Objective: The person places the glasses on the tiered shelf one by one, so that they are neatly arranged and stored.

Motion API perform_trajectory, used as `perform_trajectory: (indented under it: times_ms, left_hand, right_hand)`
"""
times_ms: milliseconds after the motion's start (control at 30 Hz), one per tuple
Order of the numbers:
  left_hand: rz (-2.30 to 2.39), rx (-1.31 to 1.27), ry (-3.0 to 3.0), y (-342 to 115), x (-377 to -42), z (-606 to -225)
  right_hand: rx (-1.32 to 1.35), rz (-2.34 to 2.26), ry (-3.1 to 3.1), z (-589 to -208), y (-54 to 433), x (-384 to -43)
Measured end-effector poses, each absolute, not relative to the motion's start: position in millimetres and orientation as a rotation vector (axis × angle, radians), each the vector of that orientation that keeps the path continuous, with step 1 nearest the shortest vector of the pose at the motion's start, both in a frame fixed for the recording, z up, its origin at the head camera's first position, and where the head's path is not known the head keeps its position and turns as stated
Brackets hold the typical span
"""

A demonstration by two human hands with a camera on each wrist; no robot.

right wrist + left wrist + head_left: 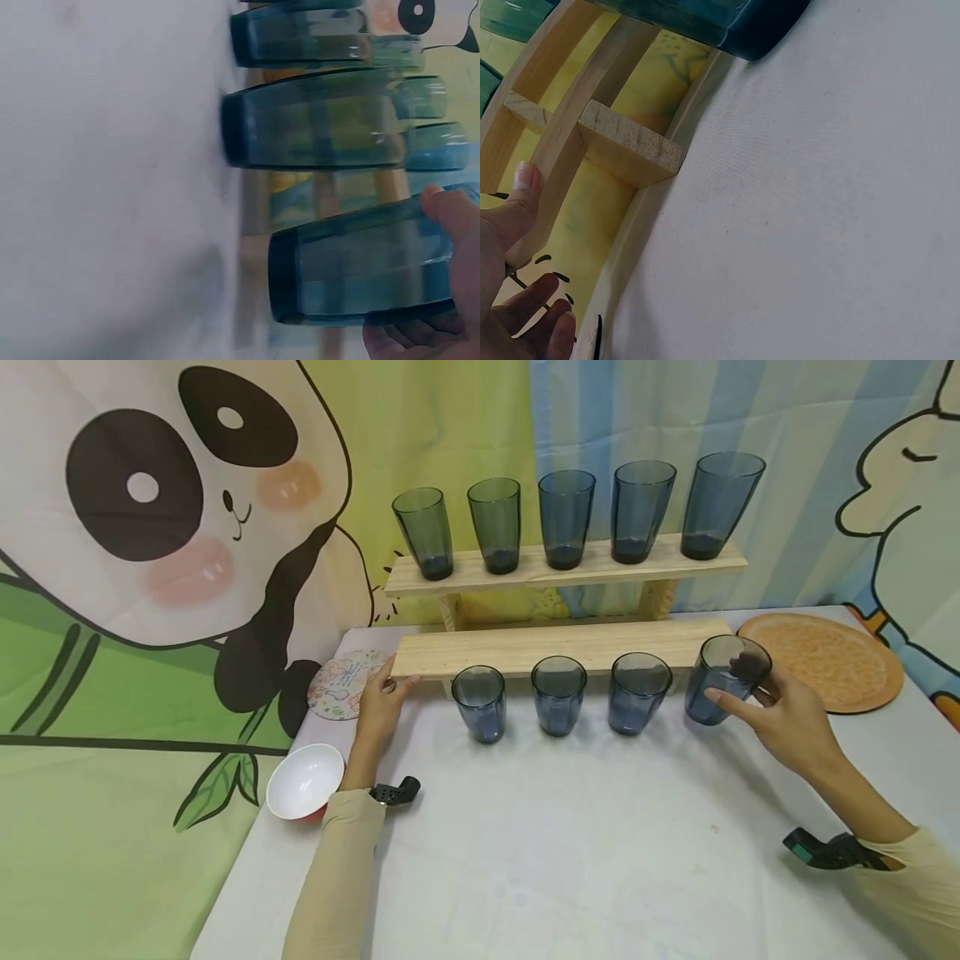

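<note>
A two-tier wooden shelf [517, 647] stands on the table, its lower board's left end held by my left hand [380, 706]. In the left wrist view the thumb [525, 184] lies against the board, the other fingers partly curled below. My right hand [795, 718] grips a blue-tinted drinking glass [708, 693] in front of the shelf's right end, thumb on the near side. The right wrist view shows this glass [360, 262] slightly tilted, its base seemingly raised off the table. Three similar glasses [558, 706] stand upright in a row to its left.
Several tinted glasses [567, 518] line the upper board [600, 560]. A white bowl [303, 781] and a patterned round mat [337, 689] lie at the left. A round brown board [825, 664] lies at the right back. Printed curtains hang behind the table.
</note>
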State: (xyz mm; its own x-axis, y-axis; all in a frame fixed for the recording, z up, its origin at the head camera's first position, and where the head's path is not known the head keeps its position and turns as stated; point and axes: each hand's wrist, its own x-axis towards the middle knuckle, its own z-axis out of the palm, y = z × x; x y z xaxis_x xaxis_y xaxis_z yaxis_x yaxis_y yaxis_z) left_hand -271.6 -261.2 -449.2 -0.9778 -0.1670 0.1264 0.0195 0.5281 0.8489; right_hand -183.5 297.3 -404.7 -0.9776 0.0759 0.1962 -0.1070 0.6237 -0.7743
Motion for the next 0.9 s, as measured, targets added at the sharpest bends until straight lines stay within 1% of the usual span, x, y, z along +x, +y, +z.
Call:
perform_trajectory:
  times_ms: [200,367,500,667,900]
  left_hand:
    - [-1.423,0.128,-2.578,-261,-271,-448]
    - [-1.401,0.135,-2.589,-261,-272,-449]
    - [-1.396,0.127,-2.591,-262,-272,-450]
    - [-1.387,0.128,-2.597,-263,-272,-450]
    - [-1.401,0.144,-2.600,-262,-272,-450]
  right_hand:
    - [0.037,1.197,-2.644,-369,298,-189]
    - [0.016,1.144,-2.613,-350,301,-208]
    - [-0.025,1.203,-2.630,-347,300,-227]
    - [-0.049,1.263,-2.617,-352,300,-245]
    - [-0.067,1.276,-2.616,-355,301,-254]
